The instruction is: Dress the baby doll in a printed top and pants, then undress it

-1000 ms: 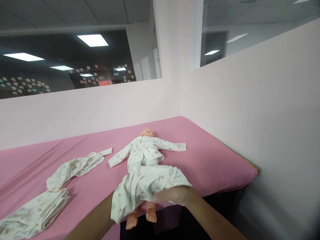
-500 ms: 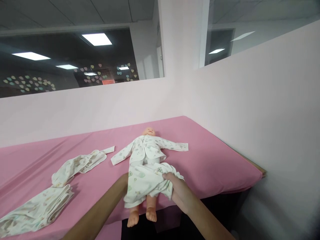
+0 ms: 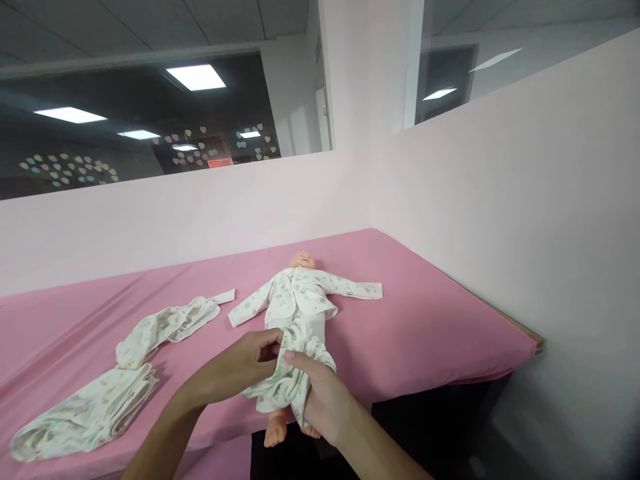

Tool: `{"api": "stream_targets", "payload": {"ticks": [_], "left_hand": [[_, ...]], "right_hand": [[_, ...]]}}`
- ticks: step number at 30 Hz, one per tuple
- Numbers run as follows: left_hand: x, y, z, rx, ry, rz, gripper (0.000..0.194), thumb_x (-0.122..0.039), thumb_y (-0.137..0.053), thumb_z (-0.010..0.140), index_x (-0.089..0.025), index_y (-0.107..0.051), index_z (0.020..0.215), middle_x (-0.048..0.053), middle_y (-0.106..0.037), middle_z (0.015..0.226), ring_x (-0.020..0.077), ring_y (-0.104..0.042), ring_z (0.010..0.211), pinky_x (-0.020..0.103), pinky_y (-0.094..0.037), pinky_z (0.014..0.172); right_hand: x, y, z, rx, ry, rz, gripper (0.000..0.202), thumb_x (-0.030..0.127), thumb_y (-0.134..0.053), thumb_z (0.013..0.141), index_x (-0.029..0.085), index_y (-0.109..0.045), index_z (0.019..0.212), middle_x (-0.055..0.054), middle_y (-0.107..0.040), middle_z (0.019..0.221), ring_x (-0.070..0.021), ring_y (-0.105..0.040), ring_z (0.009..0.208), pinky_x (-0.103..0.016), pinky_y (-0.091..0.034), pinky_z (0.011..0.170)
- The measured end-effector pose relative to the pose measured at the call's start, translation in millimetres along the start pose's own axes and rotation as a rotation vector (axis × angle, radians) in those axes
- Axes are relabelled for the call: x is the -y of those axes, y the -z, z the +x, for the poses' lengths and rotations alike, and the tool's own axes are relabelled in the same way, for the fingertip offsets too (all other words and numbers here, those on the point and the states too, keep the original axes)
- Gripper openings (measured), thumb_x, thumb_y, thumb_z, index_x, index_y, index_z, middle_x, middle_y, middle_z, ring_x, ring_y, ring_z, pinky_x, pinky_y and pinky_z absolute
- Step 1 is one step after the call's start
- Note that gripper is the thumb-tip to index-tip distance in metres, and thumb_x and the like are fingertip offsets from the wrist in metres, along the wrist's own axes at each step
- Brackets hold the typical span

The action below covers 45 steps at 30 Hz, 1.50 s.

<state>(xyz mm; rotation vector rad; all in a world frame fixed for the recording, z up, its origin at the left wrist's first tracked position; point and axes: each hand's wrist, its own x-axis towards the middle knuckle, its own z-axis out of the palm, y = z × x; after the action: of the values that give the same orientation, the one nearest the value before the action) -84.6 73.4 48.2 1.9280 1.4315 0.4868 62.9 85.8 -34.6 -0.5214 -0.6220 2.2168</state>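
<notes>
A baby doll [image 3: 303, 261] lies on its back on the pink-covered table, its head toward the wall and its feet at the near edge. It wears a white printed jacket [image 3: 285, 298] with sleeves spread to both sides, and something plain white shows around its hips. White printed baby pants [image 3: 286, 389] are bunched over its legs. My left hand [image 3: 237, 365] pinches their upper left edge between thumb and fingers. My right hand [image 3: 323, 399] grips the bunched cloth from the right, thumb on top; its other fingers are mostly hidden. Both bare feet stick out below.
Left of the doll lie a loose printed garment [image 3: 160, 327] and a folded printed cloth [image 3: 83, 417]. The pink table cover [image 3: 420, 327] reaches the back wall and the right wall [image 3: 525, 193]. Windows are above, with heart stickers on the left one.
My left hand has come up from beside the cloth and now pinches its top edge. My right hand has moved left and gathered the pants, which are more bunched. The view has shifted slightly.
</notes>
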Motion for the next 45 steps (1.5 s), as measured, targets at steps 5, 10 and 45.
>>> {"api": "stream_targets", "payload": {"ticks": [5,10,45], "left_hand": [[1,23.2,-3,0.092,-0.059,-0.02,0.011,-0.026,-0.055,0.084,-0.022,-0.055,0.095,0.0,-0.057,0.098,0.0132,-0.052,0.083,0.024,-0.045,0.073],[3,24.3,32,-0.062,-0.181,0.095,0.024,-0.038,-0.042,0.096,-0.025,-0.059,0.109,0.003,-0.062,0.114,0.0186,-0.058,0.105,0.034,-0.046,0.091],[-7,-1.0,93,0.216,-0.452,0.56,0.033,-0.033,-0.061,0.082,-0.026,-0.065,0.115,0.004,-0.061,0.106,0.0226,-0.056,0.098,0.032,-0.043,0.081]], "right_hand": [[-14,-11,-9,0.009,0.058,0.16,0.043,0.039,-0.078,0.07,0.013,-0.061,0.1,-0.002,-0.064,0.066,-0.0131,-0.054,0.044,-0.023,-0.04,0.041],[-31,-16,-18,-0.178,0.14,0.261,0.035,0.028,-0.078,0.065,0.014,-0.063,0.092,-0.001,-0.062,0.062,-0.014,-0.056,0.05,-0.022,-0.042,0.043],[34,29,-56,-0.261,0.29,0.379,0.028,0.026,-0.076,0.075,0.015,-0.066,0.1,-0.008,-0.07,0.092,-0.0249,-0.068,0.093,-0.035,-0.055,0.078]]}}
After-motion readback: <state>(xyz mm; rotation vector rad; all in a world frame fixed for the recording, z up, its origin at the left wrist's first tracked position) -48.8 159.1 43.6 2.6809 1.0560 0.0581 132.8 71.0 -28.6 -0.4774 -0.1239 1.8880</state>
